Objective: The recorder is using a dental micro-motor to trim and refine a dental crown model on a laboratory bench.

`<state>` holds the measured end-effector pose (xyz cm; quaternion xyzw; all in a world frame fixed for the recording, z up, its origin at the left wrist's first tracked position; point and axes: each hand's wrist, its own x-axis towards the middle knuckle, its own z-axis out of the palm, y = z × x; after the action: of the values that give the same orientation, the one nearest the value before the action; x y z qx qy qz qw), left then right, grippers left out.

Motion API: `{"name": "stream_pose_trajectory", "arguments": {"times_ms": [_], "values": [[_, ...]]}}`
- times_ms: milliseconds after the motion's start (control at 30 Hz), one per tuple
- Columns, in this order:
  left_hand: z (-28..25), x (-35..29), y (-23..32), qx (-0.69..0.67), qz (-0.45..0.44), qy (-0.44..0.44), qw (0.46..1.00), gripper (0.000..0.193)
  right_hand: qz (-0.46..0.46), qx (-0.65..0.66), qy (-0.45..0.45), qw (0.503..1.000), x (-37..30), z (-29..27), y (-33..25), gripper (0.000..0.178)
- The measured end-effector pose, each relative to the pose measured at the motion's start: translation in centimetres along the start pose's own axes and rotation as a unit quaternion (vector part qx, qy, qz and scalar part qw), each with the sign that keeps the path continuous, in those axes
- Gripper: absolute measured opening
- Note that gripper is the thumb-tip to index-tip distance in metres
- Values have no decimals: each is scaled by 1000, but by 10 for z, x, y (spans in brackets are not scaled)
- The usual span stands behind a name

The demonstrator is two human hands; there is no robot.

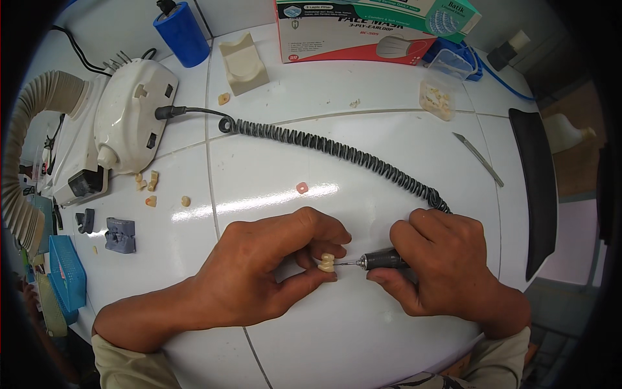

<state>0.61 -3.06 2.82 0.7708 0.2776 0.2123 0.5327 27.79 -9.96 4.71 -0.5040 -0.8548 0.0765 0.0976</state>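
Between thumb and fingers, my left hand [272,262] pinches a small cream-coloured dental piece [326,262] shaped like joined teeth. My right hand [447,259] is wrapped round a black rotary handpiece [382,260], held level and pointing left. Its thin metal bur [348,264] reaches the right side of the dental piece and seems to touch it. A coiled black cord [337,152] runs from behind my right hand to the white control unit [133,117] at the upper left. Beyond my left fingers lies a small pink piece [302,188].
Tooth-coloured pieces [152,181] and grey blocks [120,235] lie at left, near a blue basket [67,272]. A knife-like metal tool [478,159] and a clear box [437,100] lie right. Behind stand a beige block [243,65], blue cylinder [182,35] and mask box [356,39].
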Motion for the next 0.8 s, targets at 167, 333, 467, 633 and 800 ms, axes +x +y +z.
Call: {"name": "stream_pose_trajectory", "arguments": {"times_ms": [167,333,467,633,800], "values": [[-2,1,2,-2,-6,-9,1000,40,-4,-5,3,1000,-1,0,-1,46],[0,0,2,10,-6,-1,1000,35,-3,-12,-2,1000,-1,0,-2,46],[1,0,1,10,-4,7,1000,34,-3,-10,-6,1000,0,0,-3,46],[2,0,0,24,9,8,1000,34,1,-19,-4,1000,-1,0,-5,46],[2,0,1,41,15,8,999,35,-2,-23,1,1000,-1,1,-6,46]]}}
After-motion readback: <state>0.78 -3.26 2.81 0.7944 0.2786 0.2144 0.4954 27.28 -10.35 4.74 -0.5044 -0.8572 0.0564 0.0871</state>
